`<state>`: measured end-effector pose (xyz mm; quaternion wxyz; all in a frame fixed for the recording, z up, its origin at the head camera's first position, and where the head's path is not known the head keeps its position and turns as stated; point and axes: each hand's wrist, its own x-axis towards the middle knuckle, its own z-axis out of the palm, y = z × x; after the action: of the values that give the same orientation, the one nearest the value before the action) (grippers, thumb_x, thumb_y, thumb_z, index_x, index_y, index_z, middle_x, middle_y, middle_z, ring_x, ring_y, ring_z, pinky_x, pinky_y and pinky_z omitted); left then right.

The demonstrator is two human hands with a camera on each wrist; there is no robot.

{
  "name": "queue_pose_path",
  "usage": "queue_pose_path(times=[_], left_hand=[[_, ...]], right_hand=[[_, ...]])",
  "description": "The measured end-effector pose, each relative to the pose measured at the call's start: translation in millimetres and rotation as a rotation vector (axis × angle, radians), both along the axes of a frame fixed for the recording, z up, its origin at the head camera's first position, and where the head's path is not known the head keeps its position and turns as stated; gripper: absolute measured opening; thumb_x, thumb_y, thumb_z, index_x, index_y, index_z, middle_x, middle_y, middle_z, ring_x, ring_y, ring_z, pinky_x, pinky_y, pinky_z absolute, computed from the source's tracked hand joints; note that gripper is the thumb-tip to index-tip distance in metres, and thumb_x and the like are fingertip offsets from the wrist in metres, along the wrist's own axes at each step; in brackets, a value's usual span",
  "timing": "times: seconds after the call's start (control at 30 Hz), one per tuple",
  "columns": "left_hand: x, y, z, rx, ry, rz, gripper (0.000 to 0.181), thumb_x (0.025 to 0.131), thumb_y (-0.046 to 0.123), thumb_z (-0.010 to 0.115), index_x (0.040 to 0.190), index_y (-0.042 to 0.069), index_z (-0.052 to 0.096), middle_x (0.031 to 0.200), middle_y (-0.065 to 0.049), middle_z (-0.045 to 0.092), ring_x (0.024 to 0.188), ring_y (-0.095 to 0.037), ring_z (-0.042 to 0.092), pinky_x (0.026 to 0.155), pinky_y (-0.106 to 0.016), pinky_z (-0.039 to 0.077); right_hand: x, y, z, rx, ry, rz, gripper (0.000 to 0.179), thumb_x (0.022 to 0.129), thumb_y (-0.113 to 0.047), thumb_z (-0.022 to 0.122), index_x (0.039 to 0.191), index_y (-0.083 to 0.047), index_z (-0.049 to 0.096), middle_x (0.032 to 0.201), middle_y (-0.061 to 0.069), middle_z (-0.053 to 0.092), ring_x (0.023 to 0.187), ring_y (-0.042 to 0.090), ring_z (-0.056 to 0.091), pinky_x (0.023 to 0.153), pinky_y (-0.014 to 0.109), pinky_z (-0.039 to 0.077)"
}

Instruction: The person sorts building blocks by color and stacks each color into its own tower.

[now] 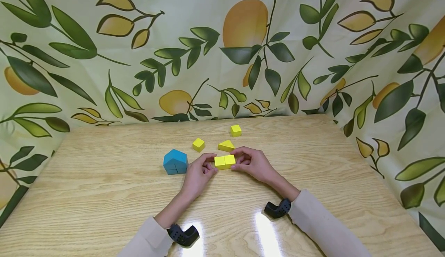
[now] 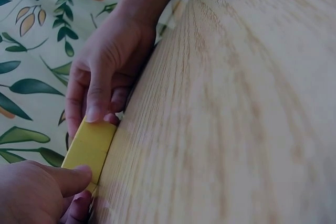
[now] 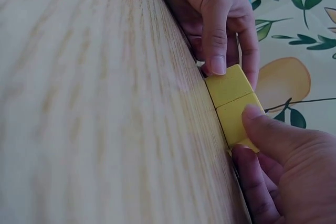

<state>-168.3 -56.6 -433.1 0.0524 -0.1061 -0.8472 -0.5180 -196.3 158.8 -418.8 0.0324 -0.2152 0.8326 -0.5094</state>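
Note:
Two yellow cubes stand side by side on the table, face to face, with a thin seam between them. My left hand point(image 1: 197, 176) holds the left cube point(image 1: 219, 163) between thumb and fingers at its outer end. At the opposite end, my right hand point(image 1: 256, 166) grips the right cube point(image 1: 230, 161), its thumb on the near face in the right wrist view. Just behind the pair lies a yellow triangular block point(image 1: 226, 146), close to the right fingertips. A blue house-shaped group of blocks point(image 1: 175, 162) is left of my left hand.
Farther back on the wooden table point(image 1: 114, 180) are two loose yellow cubes, one at the left point(image 1: 198, 144) and another at the right point(image 1: 236, 130). Leaf-and-fruit patterned cloth point(image 1: 194, 10) hangs behind the table and along its sides.

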Motion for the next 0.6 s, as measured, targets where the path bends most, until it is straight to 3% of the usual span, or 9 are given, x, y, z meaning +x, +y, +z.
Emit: queue_pose_path(times=[0.1, 0.27, 0.4, 0.6], left_hand=[[-0.4, -0.1, -0.5, 0.006, -0.003, 0.001, 0.041, 0.08, -0.001, 0.075, 0.118, 0.005, 0.063, 0.09, -0.004, 0.063, 0.065, -0.012, 0.052, 0.058, -0.021, 0.045], [0.0, -0.3, -1.2, 0.008, 0.014, 0.0, 0.041, 0.079, -0.001, 0.075, 0.118, 0.004, 0.063, 0.083, -0.003, 0.061, 0.064, -0.011, 0.052, 0.058, -0.022, 0.045], [0.3, -0.2, -1.5, 0.003, 0.033, 0.001, 0.041, 0.079, -0.002, 0.076, 0.118, 0.003, 0.063, 0.081, -0.002, 0.06, 0.064, -0.011, 0.051, 0.058, -0.022, 0.045], [-0.5, -0.6, -2.1, 0.001, 0.04, -0.001, 0.042, 0.078, -0.003, 0.076, 0.118, 0.003, 0.063, 0.082, -0.003, 0.06, 0.064, -0.011, 0.051, 0.058, -0.022, 0.045]], right_hand=[[-8.6, 5.5, -15.6, -0.011, 0.012, -0.014, 0.042, 0.076, -0.019, 0.082, 0.114, -0.008, 0.066, 0.084, 0.003, 0.065, 0.069, 0.017, 0.061, 0.06, 0.024, 0.05], [-9.8, 7.5, -15.8, -0.063, 0.028, -0.038, 0.036, 0.083, -0.028, 0.076, 0.113, -0.012, 0.066, 0.096, -0.001, 0.066, 0.07, 0.018, 0.06, 0.056, 0.027, 0.048], [-12.8, 8.0, -15.3, -0.113, 0.031, -0.104, 0.03, 0.088, -0.028, 0.07, 0.114, -0.013, 0.066, 0.099, 0.0, 0.066, 0.072, 0.021, 0.06, 0.056, 0.025, 0.047], [-25.8, 11.2, -13.9, -0.207, 0.009, -0.193, 0.031, 0.093, -0.016, 0.065, 0.117, 0.002, 0.062, 0.101, 0.013, 0.063, 0.075, 0.037, 0.06, 0.06, 0.029, 0.048]])
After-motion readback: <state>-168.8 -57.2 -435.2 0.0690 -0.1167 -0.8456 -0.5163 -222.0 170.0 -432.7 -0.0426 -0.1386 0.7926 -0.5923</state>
